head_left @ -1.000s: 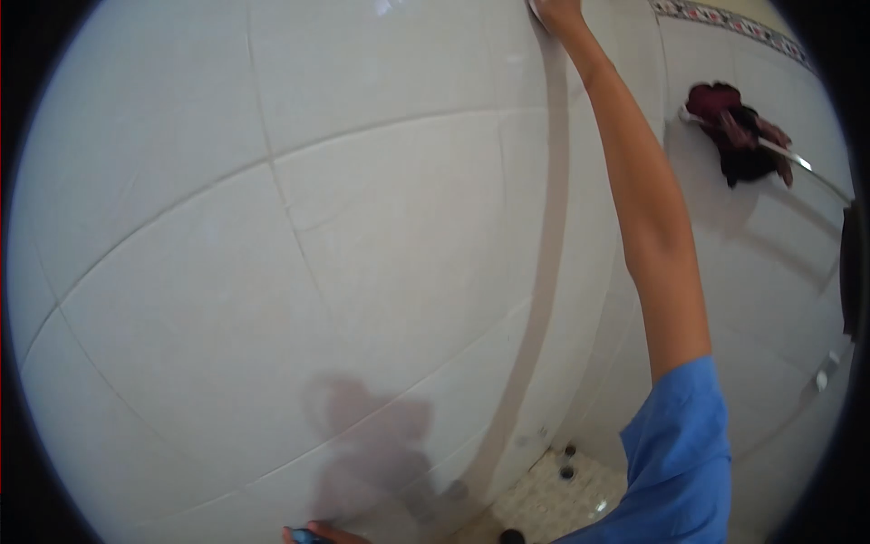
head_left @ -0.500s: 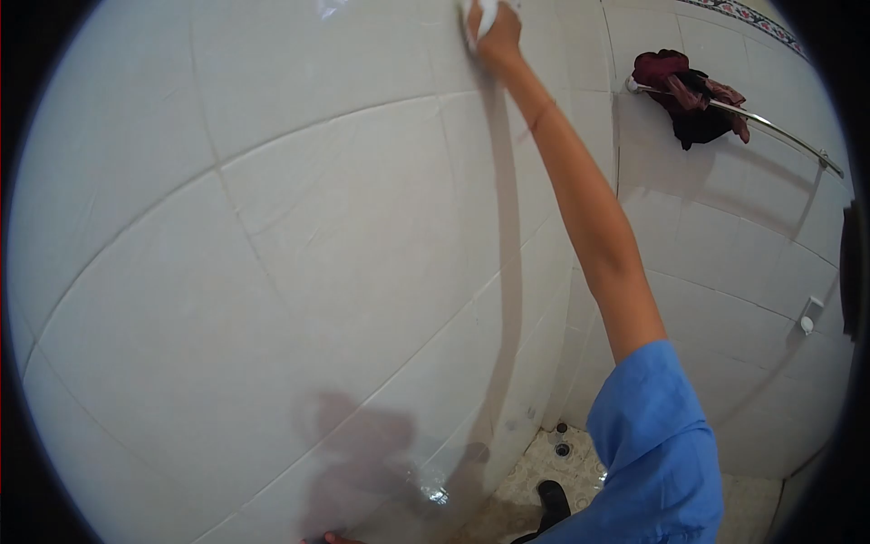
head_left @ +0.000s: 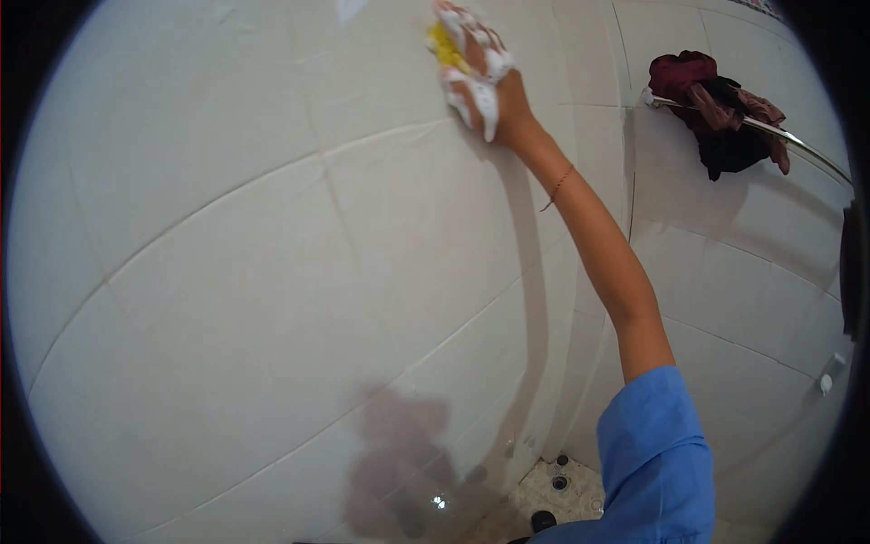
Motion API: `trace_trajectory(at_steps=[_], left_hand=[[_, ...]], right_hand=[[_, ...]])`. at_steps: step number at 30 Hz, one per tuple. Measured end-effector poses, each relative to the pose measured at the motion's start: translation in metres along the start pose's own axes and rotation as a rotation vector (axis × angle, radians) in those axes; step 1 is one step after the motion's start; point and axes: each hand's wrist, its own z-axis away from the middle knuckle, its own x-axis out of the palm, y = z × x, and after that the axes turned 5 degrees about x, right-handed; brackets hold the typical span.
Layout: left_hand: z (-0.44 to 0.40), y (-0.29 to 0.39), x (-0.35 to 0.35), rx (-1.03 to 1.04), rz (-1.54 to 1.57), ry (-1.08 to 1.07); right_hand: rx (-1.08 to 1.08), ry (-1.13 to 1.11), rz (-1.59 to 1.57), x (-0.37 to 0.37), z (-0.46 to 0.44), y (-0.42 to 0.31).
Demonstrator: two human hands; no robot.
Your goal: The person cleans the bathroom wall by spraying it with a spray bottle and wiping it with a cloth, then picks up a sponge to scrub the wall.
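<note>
High on the white tiled wall [head_left: 272, 263], my right hand [head_left: 509, 102] presses a yellow sponge [head_left: 447, 47] against the tiles. White foam coats the fingers, the thumb and the back of the hand. Part of the sponge shows between thumb and fingers; the rest is hidden under the palm. The arm is stretched far up, with a thin cord round the wrist and a blue sleeve [head_left: 657, 453] above the elbow. My left hand is out of view.
To the right, dark red and black cloths [head_left: 711, 109] hang over a metal rail [head_left: 802, 145]. A small white fitting [head_left: 826, 383] is on that side wall. Below are a floor drain [head_left: 560, 483] and a dark shoe tip [head_left: 543, 520].
My right hand has come down a little from the top edge, and the yellow sponge is now visible. Reddish fingertips at the bottom edge have left the view. The camera view has shifted.
</note>
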Motion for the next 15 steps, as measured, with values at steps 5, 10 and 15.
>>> trace_trajectory(at_steps=[5, 10, 15], left_hand=[[0.033, 0.048, 0.04, -0.096, -0.113, -0.059], [0.058, 0.081, 0.117, 0.1, 0.0, 0.082], [0.069, 0.1, 0.148, 0.249, -0.304, 0.207]], right_hand=[[0.829, -0.151, -0.051, -0.004, 0.01, 0.107], [0.188, -0.026, 0.113, 0.002, 0.009, 0.072], [0.261, -0.13, 0.19, -0.013, 0.038, 0.163]])
